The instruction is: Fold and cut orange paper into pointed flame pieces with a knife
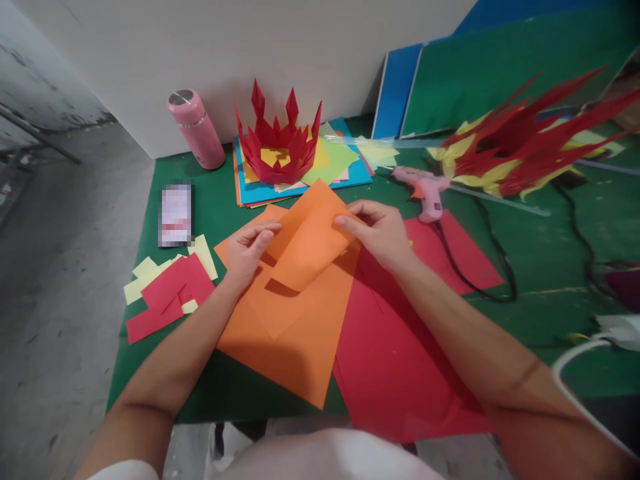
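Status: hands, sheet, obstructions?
Right hand pinching orange sheet, left hand at its edge. Sheet bent, above more orange paper. Glue gun nearby, not touching right hand.

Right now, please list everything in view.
held sheet: 1, orange, centre
lower sheets: several, orange, centre
red sheets: several, red, right
crown: 1, red, back
paper stack: 1, multicoloured, under crown
flask: 1, pink, back left
phone: 1, pale, left
scraps: several, red/yellow, left
glue gun: 1, pink, right
spiky ornament: 1, red/yellow, right
boards: count unclear, blue/green, back
cables: several, black/white, right
table: 1, green, underneath
left grip: 1, bare, centre
right grip: 1, bare, centre
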A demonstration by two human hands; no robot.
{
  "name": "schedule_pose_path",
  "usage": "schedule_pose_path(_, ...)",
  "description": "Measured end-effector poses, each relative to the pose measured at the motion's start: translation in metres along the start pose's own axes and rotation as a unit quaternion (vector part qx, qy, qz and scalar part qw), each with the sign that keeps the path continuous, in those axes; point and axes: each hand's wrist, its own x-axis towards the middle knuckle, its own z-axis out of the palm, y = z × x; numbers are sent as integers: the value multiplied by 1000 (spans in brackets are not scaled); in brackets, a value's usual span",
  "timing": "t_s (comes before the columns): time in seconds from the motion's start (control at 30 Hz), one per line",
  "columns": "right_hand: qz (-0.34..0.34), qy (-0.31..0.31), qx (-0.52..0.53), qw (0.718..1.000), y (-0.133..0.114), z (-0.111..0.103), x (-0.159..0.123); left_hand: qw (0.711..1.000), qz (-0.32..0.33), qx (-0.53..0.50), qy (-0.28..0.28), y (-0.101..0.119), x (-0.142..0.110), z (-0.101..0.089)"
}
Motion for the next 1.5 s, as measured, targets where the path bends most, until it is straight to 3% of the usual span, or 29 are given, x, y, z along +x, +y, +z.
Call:
schedule_pose_path(0.2, -9, 48, -44, 998, -6, 7, -5, 995, -46, -18, -83, 1, -3, 7)
schedule_pose_path(0.37, 1, 57, 18, 998, -4, 9, -6, 991, -71, -42, -102, -2, -6, 11)
schedule_pose_path(0.47, 33, 27, 82, 996, 3, 9, -4, 991, -92, -53, -87, -2, -6, 11)
schedule_pose_path(0.63, 100, -109, 148, 978, 4, 21, -11, 991, -104, -87, 16, -1, -8, 15)
schedule_pose_path(0.7, 131, -132, 172, 967, -1, 28, -17, 988, -127, -89, 22, 0, -10, 18)
schedule_pose_path(0.8, 158, -89, 207, 962, -6, 37, -22, 985, -152, -77, -9, 1, -14, 21)
schedule_pose_path(0.93, 158, -48, 210, 964, -5, 38, -21, 989, -135, -56, -15, 0, -16, 22)
schedule_pose_path(1.5, 170, -42, 199, 964, -5, 37, -19, 995, -85, -49, 14, -8, -14, 22)
